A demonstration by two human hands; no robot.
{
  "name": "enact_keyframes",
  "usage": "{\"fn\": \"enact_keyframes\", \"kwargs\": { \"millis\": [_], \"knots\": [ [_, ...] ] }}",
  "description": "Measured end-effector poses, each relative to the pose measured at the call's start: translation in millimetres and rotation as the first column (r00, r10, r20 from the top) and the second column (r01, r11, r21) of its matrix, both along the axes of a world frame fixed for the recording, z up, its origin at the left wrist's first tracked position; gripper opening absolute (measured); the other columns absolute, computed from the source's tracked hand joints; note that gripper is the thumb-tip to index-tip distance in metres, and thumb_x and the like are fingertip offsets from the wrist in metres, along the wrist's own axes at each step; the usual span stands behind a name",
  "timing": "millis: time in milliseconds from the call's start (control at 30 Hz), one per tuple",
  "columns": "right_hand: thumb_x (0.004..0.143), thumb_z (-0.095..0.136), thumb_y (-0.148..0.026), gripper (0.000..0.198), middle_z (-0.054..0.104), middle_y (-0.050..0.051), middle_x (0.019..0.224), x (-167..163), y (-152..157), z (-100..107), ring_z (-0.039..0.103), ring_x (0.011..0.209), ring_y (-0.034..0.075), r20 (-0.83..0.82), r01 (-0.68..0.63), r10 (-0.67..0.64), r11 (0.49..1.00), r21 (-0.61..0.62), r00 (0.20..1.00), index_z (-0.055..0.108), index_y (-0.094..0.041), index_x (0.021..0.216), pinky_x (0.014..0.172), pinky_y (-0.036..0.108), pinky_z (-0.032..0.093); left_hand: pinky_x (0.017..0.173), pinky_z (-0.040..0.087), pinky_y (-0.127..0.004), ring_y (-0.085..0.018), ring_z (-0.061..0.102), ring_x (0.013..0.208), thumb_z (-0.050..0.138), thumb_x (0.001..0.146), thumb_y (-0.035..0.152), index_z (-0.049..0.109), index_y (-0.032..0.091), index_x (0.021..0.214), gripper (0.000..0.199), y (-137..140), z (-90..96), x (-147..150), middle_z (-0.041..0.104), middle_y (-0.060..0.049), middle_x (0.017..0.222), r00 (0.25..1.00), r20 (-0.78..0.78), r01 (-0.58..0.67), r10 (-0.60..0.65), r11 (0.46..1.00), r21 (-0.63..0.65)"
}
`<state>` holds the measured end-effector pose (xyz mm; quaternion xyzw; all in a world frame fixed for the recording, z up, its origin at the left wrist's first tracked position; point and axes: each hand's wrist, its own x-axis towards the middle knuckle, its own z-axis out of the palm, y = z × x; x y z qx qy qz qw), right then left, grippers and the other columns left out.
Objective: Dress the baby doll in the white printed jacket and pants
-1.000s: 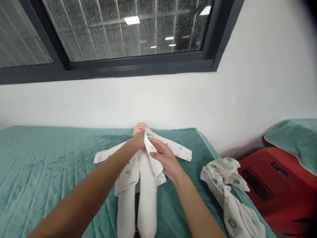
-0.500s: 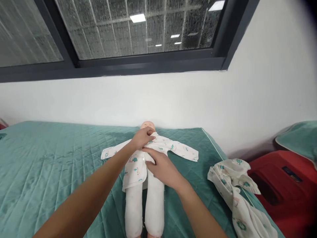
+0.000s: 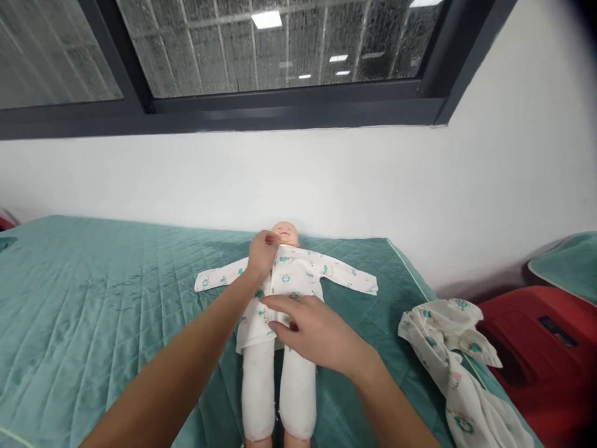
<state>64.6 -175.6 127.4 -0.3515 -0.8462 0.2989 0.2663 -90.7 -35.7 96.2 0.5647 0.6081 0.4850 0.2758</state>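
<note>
A baby doll [image 3: 285, 234] lies face up on a green quilted cover, its head towards the wall. It wears a white long-sleeved baby shirt [image 3: 298, 272] with small teal prints, both sleeves spread outward. White fabric wraps its legs [image 3: 297, 392]. At the collar, just below the doll's chin, my left hand [image 3: 262, 254] has its fingers bent together on the shirt's edge; the fingertips are partly hidden. Over the lower front of the shirt is my right hand [image 3: 314, 326], thumb and forefinger apart, hiding part of the hem.
A crumpled white printed garment [image 3: 448, 348] lies at the right edge of the green quilted cover [image 3: 116, 311]. Beyond that edge stands a red plastic object [image 3: 527, 330] with green cloth [image 3: 569, 264] above it. A white wall and dark-framed window [image 3: 289, 115] close off the back.
My left hand has moved up to the collar, uncovering the doll's face and more of the shirt's chest. My right hand has shifted slightly right and down, its fingers further from the left hand.
</note>
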Motion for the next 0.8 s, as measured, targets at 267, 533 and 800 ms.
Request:
{"fn": "enact_keyframes", "kwargs": {
  "millis": [267, 533, 800],
  "knots": [
    [0.095, 0.049, -0.028, 0.030, 0.069, 0.002, 0.117, -0.3, 30.7, -22.7, 0.061, 0.109, 0.024, -0.165, 0.226, -0.201, 0.963, 0.149, 0.966, 0.065, -0.030, 0.120, 0.095, 0.041, 0.046, 0.096, 0.045, -0.039, -0.022, 0.055, 0.109, 0.046, 0.091, 0.022, 0.059, 0.021, 0.103, 0.017, -77.8, -38.8, -45.1, 0.060, -0.008, 0.109, 0.959, -0.274, 0.018, 0.073, 0.949, 0.315],
    [0.094, 0.054, -0.039, 0.049, 0.035, 0.003, 0.156, -7.7, 47.8, -59.3, 0.023, 0.148, 0.024, -0.134, 0.190, -0.164, 0.959, 0.210, 0.977, 0.049, -0.028, 0.142, 0.121, 0.050, 0.020, 0.096, 0.047, -0.040, -0.023, 0.056, 0.109, 0.048, 0.089, 0.019, 0.056, 0.022, 0.115, 0.027, -175.9, -95.1, -80.2, 0.060, -0.008, 0.114, 0.959, -0.281, 0.068, -0.017, 0.982, 0.173],
    [0.092, 0.058, -0.039, 0.056, 0.029, 0.001, 0.159, 23.2, -23.5, -90.8, 0.026, 0.147, 0.024, -0.309, 0.319, -0.321, 0.946, -0.056, 0.895, 0.042, -0.031, 0.145, 0.123, 0.050, 0.017, 0.098, 0.042, -0.046, -0.028, 0.057, 0.112, 0.053, 0.079, 0.014, 0.051, 0.024, 0.129, 0.051, -196.7, -91.0, -76.5, 0.063, -0.009, 0.120, 0.890, -0.443, 0.158, -0.108, 0.984, 0.077]
  ]
}}
